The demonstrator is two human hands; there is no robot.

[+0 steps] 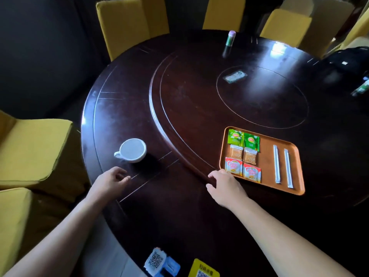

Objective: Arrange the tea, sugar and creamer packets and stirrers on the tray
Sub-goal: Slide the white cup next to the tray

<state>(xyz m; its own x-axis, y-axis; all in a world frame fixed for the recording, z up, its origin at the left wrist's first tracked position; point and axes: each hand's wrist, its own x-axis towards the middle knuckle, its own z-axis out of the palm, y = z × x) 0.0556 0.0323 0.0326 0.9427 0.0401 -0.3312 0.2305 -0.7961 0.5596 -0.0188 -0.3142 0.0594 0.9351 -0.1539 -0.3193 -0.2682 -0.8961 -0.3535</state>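
An orange tray [265, 164] lies on the raised turntable at the right. On its left side sit two green tea packets [243, 139], two tan sugar packets [243, 154] and two red-and-white creamer packets [242, 170], in three rows of two. Two white wrapped stirrers [282, 165] lie side by side on its right half. My right hand [225, 187] rests by the tray's near left corner, fingers curled on the turntable's rim, holding no packet. My left hand [111, 181] hovers over the table below the cup, fingers loosely curled and empty.
A white cup [131, 150] stands on the dark round table [163, 216] left of the turntable. A green bottle with a pink cap [230, 38] stands at the far side. Yellow chairs [123, 25] ring the table. QR-code stickers [159, 262] sit at the near edge.
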